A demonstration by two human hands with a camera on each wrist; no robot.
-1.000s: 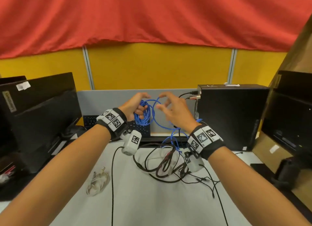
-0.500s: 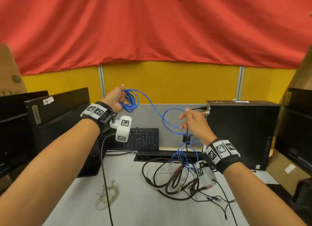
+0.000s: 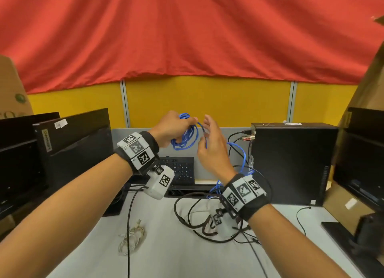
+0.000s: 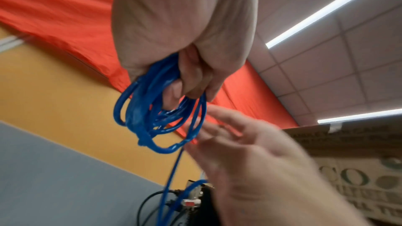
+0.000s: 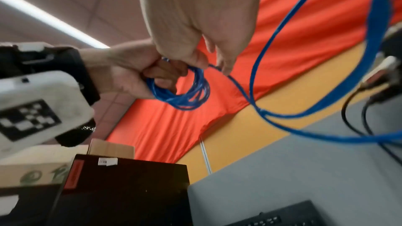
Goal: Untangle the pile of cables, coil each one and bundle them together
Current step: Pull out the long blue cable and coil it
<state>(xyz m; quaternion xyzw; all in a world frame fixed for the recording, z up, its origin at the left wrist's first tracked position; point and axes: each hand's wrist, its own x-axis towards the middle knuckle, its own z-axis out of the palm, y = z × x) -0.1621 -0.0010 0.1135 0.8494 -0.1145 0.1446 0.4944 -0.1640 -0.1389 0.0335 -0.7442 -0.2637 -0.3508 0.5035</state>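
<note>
Blue cable (image 3: 185,135) coil in left hand (image 3: 170,130); right hand (image 3: 212,144) pinching strand

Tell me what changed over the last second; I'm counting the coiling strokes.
The left hand, gripping the blue cable coil, swung out left and came back. The right hand slid down the loose strand, then returned beside the coil with a new loop. The black cables and white cable stayed on the desk.

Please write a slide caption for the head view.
Left hand holds blue cable coil; right hand feeds the next loop.
</note>
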